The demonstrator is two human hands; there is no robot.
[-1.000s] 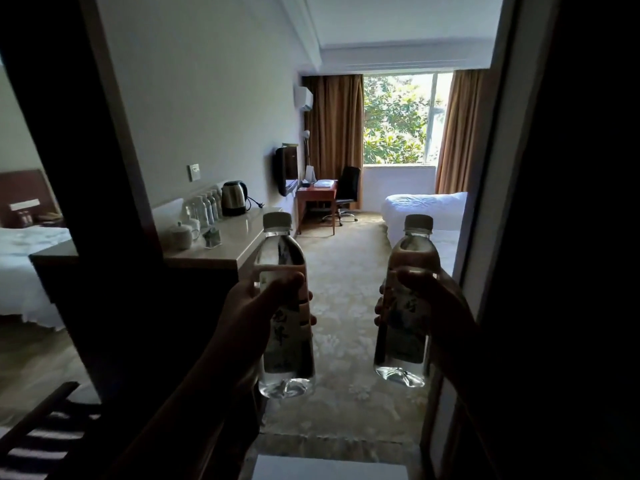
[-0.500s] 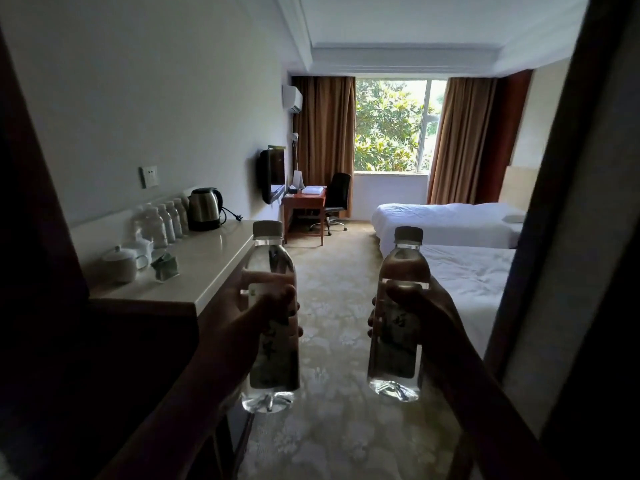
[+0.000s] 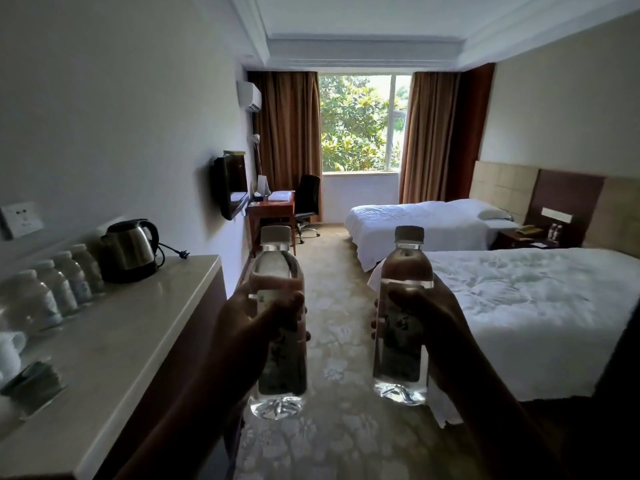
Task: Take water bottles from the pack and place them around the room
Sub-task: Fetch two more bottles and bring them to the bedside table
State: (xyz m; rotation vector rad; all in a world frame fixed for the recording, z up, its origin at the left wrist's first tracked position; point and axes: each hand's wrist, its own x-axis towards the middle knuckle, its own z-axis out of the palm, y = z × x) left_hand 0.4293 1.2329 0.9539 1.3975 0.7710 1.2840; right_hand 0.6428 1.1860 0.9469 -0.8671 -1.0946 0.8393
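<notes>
Clear plastic catches the window light in the head view: the left hand wraps its fingers round one upright water bottle, and the right hand grips a second bottle the same way, both held out over the patterned carpet, well apart from any surface. On the counter to the left, a row of bottles stands beside the kettle, so that spot looks already stocked. The nightstand between the beds shows small items, too blurred to name. No pack is in view. Judging from this, the two carried bottles remain to be placed, likely deeper in the room.
</notes>
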